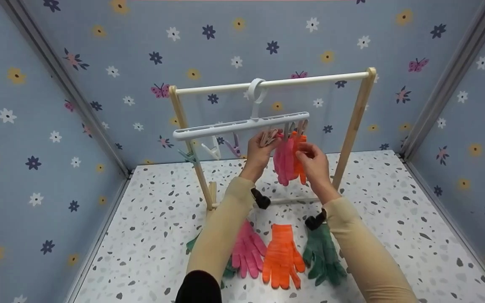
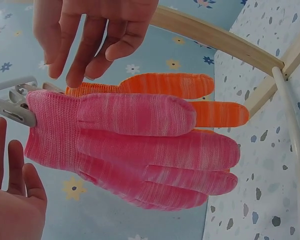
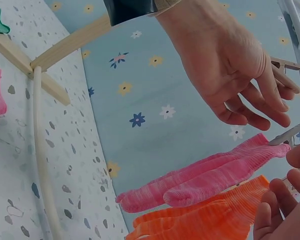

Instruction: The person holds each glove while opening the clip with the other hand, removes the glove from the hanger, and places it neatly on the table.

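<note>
A pink glove (image 2: 135, 120) hangs cuff-up from a grey clip (image 2: 12, 111) on the white hanger (image 1: 242, 125). Beside it an orange glove (image 1: 299, 162) hangs, partly behind the pink one in the left wrist view. My left hand (image 1: 260, 153) is just left of the pink cuff, its fingers loosely bent near a beige clip (image 1: 269, 136) that holds no glove. On the other side, my right hand (image 1: 313, 164) hovers at the orange glove with relaxed fingers; in the left wrist view its fingertips (image 2: 76, 80) come right up to the orange cuff.
The hanger hooks over the rail of a wooden rack (image 1: 354, 126). Green (image 1: 188, 156), white (image 1: 213, 149) and purple (image 1: 235, 147) clips dangle at its left. Below, pink (image 1: 249, 250), orange (image 1: 282, 256) and green (image 1: 323, 254) gloves lie on the speckled table (image 1: 394, 235); more green shows behind my left sleeve.
</note>
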`<state>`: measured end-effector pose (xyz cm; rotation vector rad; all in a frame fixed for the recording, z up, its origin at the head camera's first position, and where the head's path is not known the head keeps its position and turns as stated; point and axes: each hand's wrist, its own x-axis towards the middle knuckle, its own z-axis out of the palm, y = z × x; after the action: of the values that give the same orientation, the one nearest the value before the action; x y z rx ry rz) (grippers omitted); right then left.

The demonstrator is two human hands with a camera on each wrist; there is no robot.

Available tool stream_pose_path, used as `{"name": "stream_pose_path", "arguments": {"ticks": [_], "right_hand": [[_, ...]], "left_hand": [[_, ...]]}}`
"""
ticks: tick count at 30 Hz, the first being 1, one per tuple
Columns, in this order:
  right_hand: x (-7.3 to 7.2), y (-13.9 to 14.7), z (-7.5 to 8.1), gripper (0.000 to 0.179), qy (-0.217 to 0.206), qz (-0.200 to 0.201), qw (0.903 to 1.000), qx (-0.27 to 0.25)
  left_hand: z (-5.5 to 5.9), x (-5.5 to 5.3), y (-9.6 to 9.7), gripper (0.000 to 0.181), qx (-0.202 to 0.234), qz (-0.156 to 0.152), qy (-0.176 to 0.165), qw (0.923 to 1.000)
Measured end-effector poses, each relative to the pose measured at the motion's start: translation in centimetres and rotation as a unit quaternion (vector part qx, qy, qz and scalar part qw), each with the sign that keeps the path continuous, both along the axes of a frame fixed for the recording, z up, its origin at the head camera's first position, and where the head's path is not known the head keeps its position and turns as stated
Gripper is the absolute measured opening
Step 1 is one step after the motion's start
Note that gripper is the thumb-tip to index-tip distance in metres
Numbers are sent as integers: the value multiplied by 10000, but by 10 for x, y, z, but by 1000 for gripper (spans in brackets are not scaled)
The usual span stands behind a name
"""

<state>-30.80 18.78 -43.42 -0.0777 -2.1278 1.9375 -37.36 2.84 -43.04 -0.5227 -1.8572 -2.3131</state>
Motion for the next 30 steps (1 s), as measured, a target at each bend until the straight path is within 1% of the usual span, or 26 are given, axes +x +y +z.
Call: {"name": "stream_pose_path", "arguments": {"ticks": [11, 20, 26, 30], "right_hand": [[-5, -1, 2, 32, -58, 58, 9999, -112], [-7, -3, 1, 35, -181, 205, 9990, -349], [-9, -3, 1, 36, -119, 174, 9994, -261], [-11, -4, 1, 35, -186, 157, 9996, -156]], "left_hand": [[-1, 0, 0, 24, 5, -96, 215, 9997], [-3, 2, 0, 24, -121, -76, 150, 9998], [-1, 3, 1, 22, -44, -129, 141, 9998], [-1, 3, 1, 25, -107, -59, 102, 9999]]}}
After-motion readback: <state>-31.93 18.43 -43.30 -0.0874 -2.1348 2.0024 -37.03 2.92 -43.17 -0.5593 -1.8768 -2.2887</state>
